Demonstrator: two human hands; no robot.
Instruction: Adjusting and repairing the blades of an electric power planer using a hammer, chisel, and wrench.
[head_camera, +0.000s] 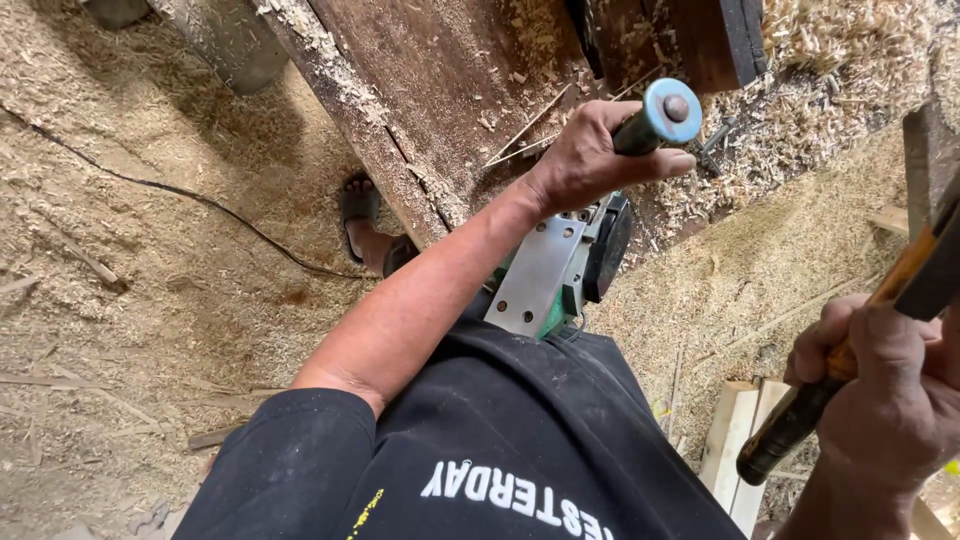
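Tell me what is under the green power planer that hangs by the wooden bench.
Under the planer lie sawdust on the floor and the person's black shirt. The left hand holds a blue-capped handle above it. The planer's far side is hidden.

Rough dark wood plank (440, 90), matt metal planer (540, 280) base, glossy blue plastic tool handle (655, 118), loose sawdust (150, 280) everywhere.
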